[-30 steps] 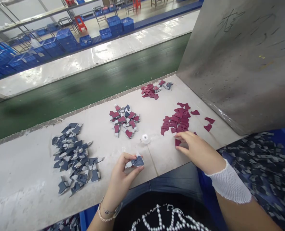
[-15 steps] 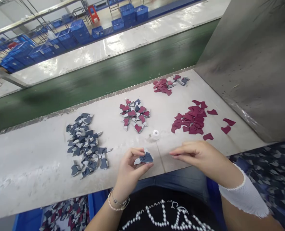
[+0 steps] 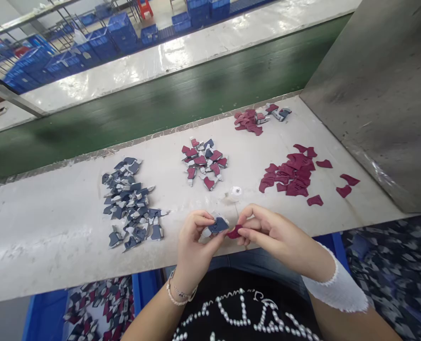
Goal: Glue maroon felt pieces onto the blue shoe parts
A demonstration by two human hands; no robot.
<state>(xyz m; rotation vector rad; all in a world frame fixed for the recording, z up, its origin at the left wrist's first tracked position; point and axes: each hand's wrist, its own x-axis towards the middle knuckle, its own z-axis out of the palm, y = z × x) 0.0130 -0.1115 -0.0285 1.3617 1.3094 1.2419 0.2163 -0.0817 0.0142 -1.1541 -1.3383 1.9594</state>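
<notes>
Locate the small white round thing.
Head view: the white round thing lies on the table, just beyond the right hand, between the mixed pile and the dark red pile.

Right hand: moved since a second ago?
Yes. The right hand left the maroon pile, moving left and nearer the body; it now sits just below the white spool, pinching a maroon piece.

My left hand pinches a slate-blue piece with a white tab; my right hand pinches a plain maroon piece. Left pile: slate blue and white. Middle pile: maroon, blue and white mixed. Right pile: solid maroon. Table: off-white, mottled grey. Belt: dark green. Crates: blue. Panel: dull grey, scuffed. Bin below the table edge: blue. My wrist sleeve: white mesh. My top: black with white beaded lettering.
</notes>
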